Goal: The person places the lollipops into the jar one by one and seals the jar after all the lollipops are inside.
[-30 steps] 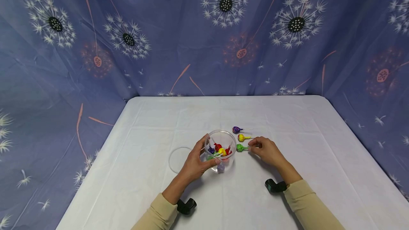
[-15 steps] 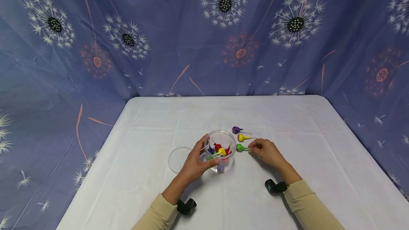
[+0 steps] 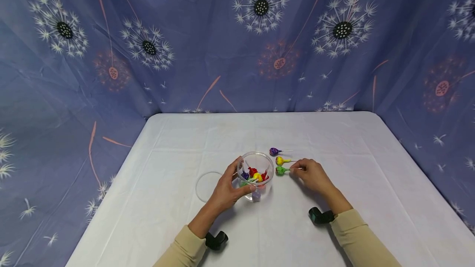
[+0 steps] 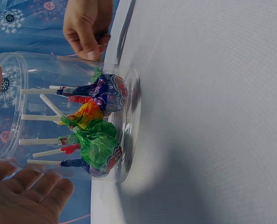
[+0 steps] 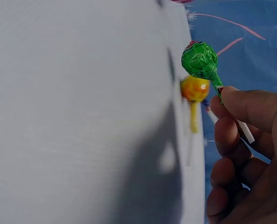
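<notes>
My left hand (image 3: 227,190) grips a clear round plastic jar (image 3: 273,169), its top uncovered, with the thumb on the near side and the fingers around the far side. Several wrapped lollipops stand inside, sticks toward the opening; a green one (image 4: 99,144) shows in front in the left wrist view. To the right of the jar, my right hand (image 3: 309,175) pinches the stick of another green lollipop (image 5: 200,60) between thumb and index finger. Just beyond it, a yellow lollipop (image 3: 280,160) and a purple lollipop (image 3: 274,151) lie on the table, sticks pointing right.
A thin clear ring-shaped lid (image 3: 196,183) lies flat left of the jar, partly behind the left hand. White cloth covers the table (image 3: 178,135). A blue dandelion-print curtain (image 3: 208,32) hangs behind and at both sides.
The right hand has raised the green lollipop slightly and shifted it a little to the right, away from the jar. The left hand and jar stay in place.
</notes>
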The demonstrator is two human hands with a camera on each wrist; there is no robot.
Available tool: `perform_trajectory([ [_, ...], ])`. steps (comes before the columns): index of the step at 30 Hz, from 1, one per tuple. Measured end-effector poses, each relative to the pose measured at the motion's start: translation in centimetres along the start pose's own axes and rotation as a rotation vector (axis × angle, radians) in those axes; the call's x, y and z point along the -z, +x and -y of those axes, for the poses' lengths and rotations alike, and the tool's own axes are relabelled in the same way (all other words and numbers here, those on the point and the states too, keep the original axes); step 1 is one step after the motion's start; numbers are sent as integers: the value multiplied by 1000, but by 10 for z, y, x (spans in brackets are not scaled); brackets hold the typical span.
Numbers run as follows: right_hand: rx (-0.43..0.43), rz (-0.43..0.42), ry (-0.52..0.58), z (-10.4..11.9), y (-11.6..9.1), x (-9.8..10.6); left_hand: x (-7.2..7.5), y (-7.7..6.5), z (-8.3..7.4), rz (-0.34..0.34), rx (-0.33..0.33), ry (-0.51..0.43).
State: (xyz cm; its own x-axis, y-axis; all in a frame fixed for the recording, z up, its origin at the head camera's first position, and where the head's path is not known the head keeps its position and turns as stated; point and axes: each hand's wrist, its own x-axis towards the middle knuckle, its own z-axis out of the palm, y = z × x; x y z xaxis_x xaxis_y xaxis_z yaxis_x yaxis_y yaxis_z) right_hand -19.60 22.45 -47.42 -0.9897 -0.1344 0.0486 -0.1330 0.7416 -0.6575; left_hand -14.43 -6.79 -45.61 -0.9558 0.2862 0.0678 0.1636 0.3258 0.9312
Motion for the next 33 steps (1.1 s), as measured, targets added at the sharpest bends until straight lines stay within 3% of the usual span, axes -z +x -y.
perform_trajectory([
  [7, -5, -23, 18, 17, 2, 17, 0, -1, -1, 2, -6, -1],
  [20, 121, -112, 98, 67, -2, 46, 0, -2, -1, -5, -34, -10],
  [33, 262, -101, 148, 112, -5, 43, 1, 0, 0, 8, -16, -18],
])
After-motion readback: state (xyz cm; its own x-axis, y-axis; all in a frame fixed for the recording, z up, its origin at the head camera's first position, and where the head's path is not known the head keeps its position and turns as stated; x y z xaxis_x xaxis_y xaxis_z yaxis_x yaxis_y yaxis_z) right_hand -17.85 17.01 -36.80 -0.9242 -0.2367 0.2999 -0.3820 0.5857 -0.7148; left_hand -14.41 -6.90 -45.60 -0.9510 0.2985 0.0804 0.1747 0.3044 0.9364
